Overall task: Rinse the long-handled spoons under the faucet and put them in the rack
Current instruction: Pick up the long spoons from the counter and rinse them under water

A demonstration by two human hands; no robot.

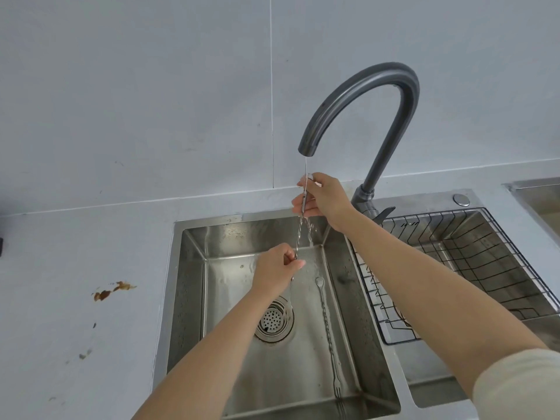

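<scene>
Rinsing at frame centre: twisted long-handled spoon (298, 234) hung near-vertical under the faucet (357, 107), right hand (321, 197) pinched on its upper end, left hand (277, 268) pinched lower, wire rack (454, 268) lying right, nearer the right hand; second spoon (327, 328) lay in the sink (194, 298).

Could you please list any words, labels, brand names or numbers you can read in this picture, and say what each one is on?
None: no readable text shows anywhere.
Faucet: no brand mark visible.
Sink, rack and the spoon held by both hands: plain metal, no lettering.
Wall and counter: only brown stains, no writing.
</scene>
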